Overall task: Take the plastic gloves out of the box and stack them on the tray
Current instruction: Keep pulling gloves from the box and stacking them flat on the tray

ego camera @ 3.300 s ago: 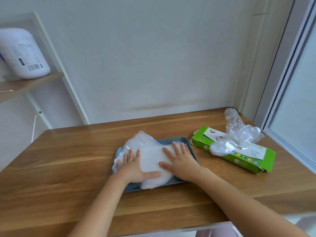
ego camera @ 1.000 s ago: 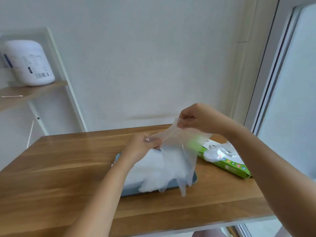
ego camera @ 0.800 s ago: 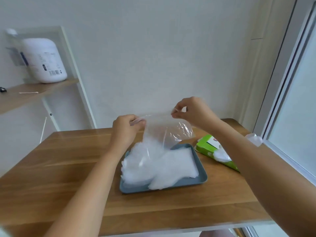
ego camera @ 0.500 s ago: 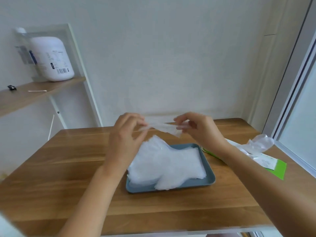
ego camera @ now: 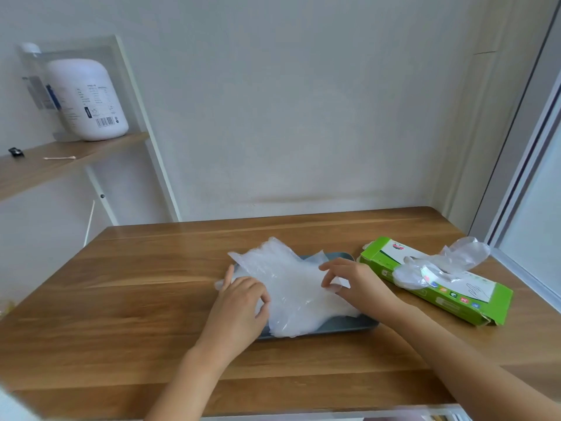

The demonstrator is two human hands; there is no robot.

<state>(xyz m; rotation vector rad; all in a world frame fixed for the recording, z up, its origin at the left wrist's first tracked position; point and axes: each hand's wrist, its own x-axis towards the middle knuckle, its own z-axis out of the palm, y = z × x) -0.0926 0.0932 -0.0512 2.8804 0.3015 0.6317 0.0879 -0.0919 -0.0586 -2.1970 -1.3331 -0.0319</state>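
the gloves (ego camera: 291,299) are lying in a pile on the blue tray (ego camera: 349,325) on the table (ego camera: 136,299). the two hands are apart, one at each side of the pile. the right hand (ego camera: 355,284) is pinching the edge of the top glove (ego camera: 273,262). the left hand (ego camera: 239,302) is resting on the left side with curled fingers, and i cannot tell if it is pinching or just pressing. the green box (ego camera: 449,299) is lying just beside the tray, with one more glove (ego camera: 464,256) poking out.

the gloves are looking thin and slippery. the pile is hanging over the tray's left and front edges, so a small push could be sliding it onto the table. a glove could be sticking to fingers and lifting off when a hand is going away. the top glove is looking crinkled at the back, so it may be ending up folded, not flat.
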